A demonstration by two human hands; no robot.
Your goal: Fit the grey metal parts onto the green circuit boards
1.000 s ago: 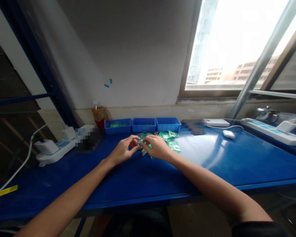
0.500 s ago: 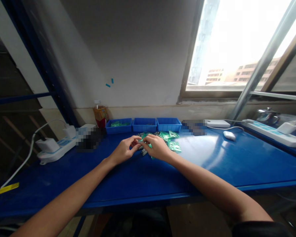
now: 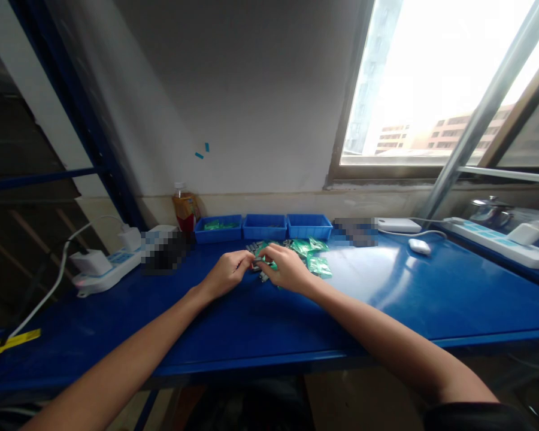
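My left hand (image 3: 230, 270) and my right hand (image 3: 285, 267) meet over the middle of the blue table (image 3: 269, 335). Between their pinched fingertips is a small greyish piece (image 3: 257, 260), too small to name, and both hands grip it. Under and behind the fingers lies a loose pile of small metallic and white parts (image 3: 264, 276), partly hidden by my hands. Green packets (image 3: 318, 266) with a shiny plastic look spread out just right of my right hand.
Three blue bins stand along the wall: the left bin (image 3: 218, 236) holds green pieces, then a middle bin (image 3: 265, 233) and a right bin (image 3: 309, 232). A drink bottle (image 3: 186, 209), power strips (image 3: 121, 263) and a white earbud case (image 3: 419, 246) sit around the table.
My left fingers have closed in from a looser, curled pose to a tight pinch at the small piece. My right hand stays almost in place. The view has shifted slightly.
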